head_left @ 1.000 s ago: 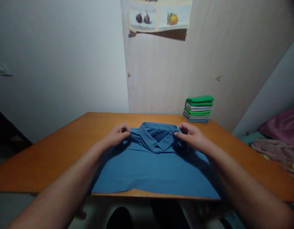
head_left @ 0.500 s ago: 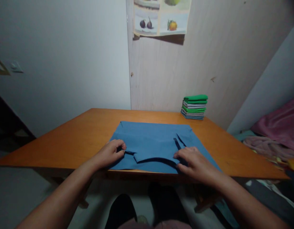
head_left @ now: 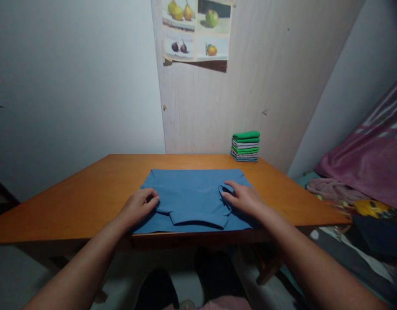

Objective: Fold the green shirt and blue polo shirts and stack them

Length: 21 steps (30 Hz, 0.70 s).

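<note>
A blue garment (head_left: 195, 189) lies spread on the wooden table, its collar band toward the near edge. My left hand (head_left: 142, 204) is at the garment's left side, thumb and fingers pinched together on the blue fabric. On the right, my right hand (head_left: 243, 197) has its thumb and index finger around a raised fold of the blue fabric beside a narrow dark opening.
A stack of folded green, grey and blue cloths (head_left: 245, 147) stands at the table's back right. The wooden table (head_left: 88, 196) ends close to my legs. Beyond its right side lie pink fabric (head_left: 366, 159) and other cloths. A fruit picture (head_left: 196, 32) hangs on the wall.
My right hand has moved away from the near edge, up the garment's right side. The dark strips there have mostly closed, and the collar band lies flatter. The camera view has turned to the right.
</note>
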Tool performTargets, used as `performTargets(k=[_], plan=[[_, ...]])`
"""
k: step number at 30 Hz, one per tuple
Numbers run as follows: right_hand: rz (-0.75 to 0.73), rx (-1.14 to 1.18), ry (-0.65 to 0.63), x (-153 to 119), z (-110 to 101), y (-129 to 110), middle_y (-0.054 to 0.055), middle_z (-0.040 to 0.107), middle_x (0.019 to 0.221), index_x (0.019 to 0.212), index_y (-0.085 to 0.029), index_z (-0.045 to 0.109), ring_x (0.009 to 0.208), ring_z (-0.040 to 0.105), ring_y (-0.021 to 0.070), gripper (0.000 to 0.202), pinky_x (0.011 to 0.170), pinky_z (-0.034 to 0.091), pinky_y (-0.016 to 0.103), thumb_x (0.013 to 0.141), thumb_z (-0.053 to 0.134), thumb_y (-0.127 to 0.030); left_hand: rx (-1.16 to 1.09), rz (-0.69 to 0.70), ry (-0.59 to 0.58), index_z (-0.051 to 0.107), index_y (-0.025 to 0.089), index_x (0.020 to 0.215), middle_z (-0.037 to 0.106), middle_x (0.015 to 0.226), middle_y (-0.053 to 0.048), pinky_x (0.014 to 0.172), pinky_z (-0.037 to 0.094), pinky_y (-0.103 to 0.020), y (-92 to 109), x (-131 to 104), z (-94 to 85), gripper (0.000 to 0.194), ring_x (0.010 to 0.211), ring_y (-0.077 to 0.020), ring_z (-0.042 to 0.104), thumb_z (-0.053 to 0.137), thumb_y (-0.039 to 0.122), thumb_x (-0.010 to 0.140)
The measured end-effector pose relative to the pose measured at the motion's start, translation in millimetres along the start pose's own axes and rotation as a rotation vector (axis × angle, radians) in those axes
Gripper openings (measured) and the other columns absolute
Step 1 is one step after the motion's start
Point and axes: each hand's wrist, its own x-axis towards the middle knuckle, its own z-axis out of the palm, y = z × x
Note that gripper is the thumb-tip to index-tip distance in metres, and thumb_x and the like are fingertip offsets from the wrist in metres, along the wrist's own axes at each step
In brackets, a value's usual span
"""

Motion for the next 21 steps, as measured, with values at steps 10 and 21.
performTargets(k=[10, 21], plan=[[0.183, -0.128, -0.021, 11.9, 19.0, -1.9, 0.013, 0.073, 0.107, 0.123, -0.024, 0.061, 0.098, 0.067, 0.0286, 0.035, 0.073, 0.042, 0.033, 0.089, 0.053, -0.028, 0.145, 0.057, -0.03, 0.068, 0.022, 0.08, 0.064, 0.083, -0.006, 0.075, 0.044, -0.032, -8.0, -9.4, 3.6, 0.035, 0.082, -0.023, 0.06, 0.049, 0.05, 0.09], [0.433, 0.096, 0.211, -47.4, 11.2, 63.4, 0.005, 0.07, 0.085, 0.125, -0.023, 0.058, 0.078, 0.064, 0.0222, 0.038, 0.06, 0.034, 0.028, 0.088, 0.052, -0.031, 0.211, 0.035, 0.019, 0.051, 0.022, 0.059, 0.055, 0.065, -0.001, 0.061, 0.034, -0.029, -3.2, -22.1, -1.1, 0.049, 0.065, -0.0193, 0.054, 0.042, 0.056, 0.094]])
